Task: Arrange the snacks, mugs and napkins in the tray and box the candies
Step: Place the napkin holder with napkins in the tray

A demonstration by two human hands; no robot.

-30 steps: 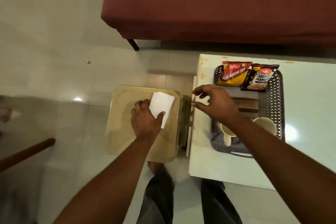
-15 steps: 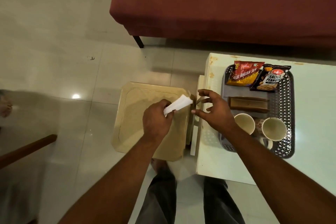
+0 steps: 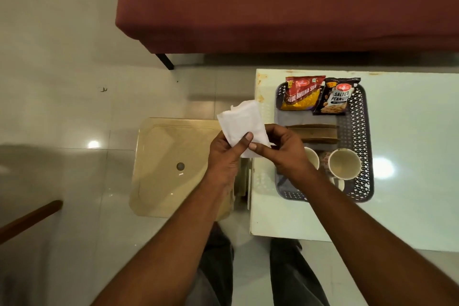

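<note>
We pinch the white napkin [image 3: 239,123] mid-frame, left hand [image 3: 223,156] and right hand [image 3: 285,154] fingers curled on it; snack packets [image 3: 301,93], mugs [image 3: 344,164] already in tray [image 3: 363,131] at right; napkin placing, candies pending

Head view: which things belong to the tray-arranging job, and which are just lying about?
Job: white napkin, held by left hand and right hand; tray; red snack packet; peanuts packet; mugs.
Lying about: beige stool; maroon sofa; wooden rod at lower left.
</note>
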